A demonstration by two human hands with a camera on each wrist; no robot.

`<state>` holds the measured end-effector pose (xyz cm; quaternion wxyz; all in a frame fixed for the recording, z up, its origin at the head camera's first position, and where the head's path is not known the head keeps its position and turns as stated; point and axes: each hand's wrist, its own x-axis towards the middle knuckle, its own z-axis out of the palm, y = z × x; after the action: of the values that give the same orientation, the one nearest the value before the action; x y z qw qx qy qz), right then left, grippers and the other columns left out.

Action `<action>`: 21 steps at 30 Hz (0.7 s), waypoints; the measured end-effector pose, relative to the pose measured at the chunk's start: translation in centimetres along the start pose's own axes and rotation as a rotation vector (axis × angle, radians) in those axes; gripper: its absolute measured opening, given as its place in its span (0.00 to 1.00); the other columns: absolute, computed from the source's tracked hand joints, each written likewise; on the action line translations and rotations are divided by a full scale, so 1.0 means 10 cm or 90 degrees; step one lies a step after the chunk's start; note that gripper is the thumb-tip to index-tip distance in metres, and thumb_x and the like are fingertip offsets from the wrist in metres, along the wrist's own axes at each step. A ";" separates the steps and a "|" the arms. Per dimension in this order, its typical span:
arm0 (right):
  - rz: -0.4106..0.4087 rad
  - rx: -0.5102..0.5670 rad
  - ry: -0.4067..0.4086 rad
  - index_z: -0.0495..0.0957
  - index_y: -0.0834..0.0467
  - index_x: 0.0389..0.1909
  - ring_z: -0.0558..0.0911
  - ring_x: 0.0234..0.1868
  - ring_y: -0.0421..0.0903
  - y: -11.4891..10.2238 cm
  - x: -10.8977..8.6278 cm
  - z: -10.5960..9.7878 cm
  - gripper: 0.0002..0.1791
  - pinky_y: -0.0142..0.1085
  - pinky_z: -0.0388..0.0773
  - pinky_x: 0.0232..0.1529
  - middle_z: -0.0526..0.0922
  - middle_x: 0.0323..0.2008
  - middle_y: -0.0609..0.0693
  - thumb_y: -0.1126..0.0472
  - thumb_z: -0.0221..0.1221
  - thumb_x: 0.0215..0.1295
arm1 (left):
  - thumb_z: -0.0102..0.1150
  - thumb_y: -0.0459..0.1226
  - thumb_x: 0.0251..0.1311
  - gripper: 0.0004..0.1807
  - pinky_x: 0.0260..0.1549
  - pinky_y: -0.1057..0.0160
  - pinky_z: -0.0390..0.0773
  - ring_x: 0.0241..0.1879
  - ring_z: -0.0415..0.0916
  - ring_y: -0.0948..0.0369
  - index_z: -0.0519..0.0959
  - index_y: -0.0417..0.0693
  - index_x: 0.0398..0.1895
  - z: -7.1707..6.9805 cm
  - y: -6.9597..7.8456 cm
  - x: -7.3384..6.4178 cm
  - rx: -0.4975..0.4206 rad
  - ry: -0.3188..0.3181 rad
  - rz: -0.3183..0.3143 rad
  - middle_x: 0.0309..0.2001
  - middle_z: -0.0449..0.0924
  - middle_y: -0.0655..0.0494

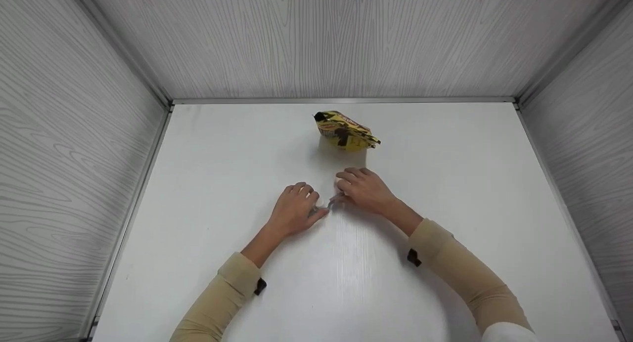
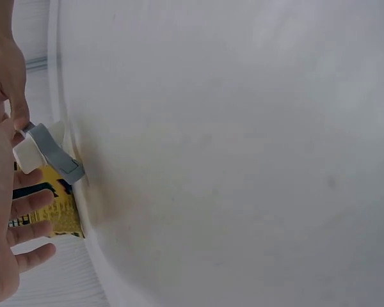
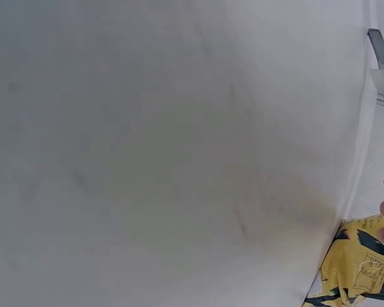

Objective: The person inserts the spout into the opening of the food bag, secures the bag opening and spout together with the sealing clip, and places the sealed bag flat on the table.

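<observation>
A small grey-and-white plastic clip (image 1: 336, 197) is held between the two hands over the middle of the table. My left hand (image 1: 295, 209) has its thumb along the near side of the clip, with the index finger opposite. In the left wrist view that hand's other fingers (image 2: 33, 203) stretch out past the clip (image 2: 50, 148). My right hand (image 1: 367, 191) pinches the clip's other end between thumb and bent fingers. The right wrist view catches one grey arm of the clip (image 3: 381, 50) at its edge, with a white part beside it.
Beyond the hands, a yellow and black printed packet (image 1: 346, 132) stands tilted on the white table (image 1: 247, 149). Grey wood-grain panels (image 1: 321, 45) wall in the back and both sides. Small black pieces (image 1: 414, 257) sit at the sleeve cuffs.
</observation>
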<state>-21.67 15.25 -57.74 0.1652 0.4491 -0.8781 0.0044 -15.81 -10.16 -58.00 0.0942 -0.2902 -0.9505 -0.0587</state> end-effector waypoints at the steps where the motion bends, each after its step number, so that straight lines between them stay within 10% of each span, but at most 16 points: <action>1: -0.003 -0.001 0.006 0.78 0.55 0.46 0.85 0.60 0.54 -0.01 -0.01 -0.01 0.22 0.49 0.85 0.57 0.87 0.58 0.52 0.39 0.62 0.70 | 0.51 0.63 0.75 0.29 0.61 0.48 0.81 0.60 0.81 0.49 0.84 0.48 0.47 -0.01 0.01 0.00 -0.002 -0.004 -0.001 0.52 0.86 0.49; 21: -0.040 -0.022 0.040 0.78 0.52 0.42 0.86 0.58 0.51 -0.12 -0.05 -0.20 0.18 0.45 0.87 0.53 0.87 0.57 0.50 0.41 0.66 0.70 | 0.47 0.60 0.79 0.28 0.55 0.51 0.83 0.48 0.82 0.51 0.83 0.45 0.46 -0.01 0.04 -0.01 0.056 -0.010 0.034 0.45 0.85 0.49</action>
<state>-19.86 15.20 -56.17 0.2008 0.4734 -0.8577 -0.0020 -15.46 -9.91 -57.90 0.1008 -0.3116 -0.9448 -0.0116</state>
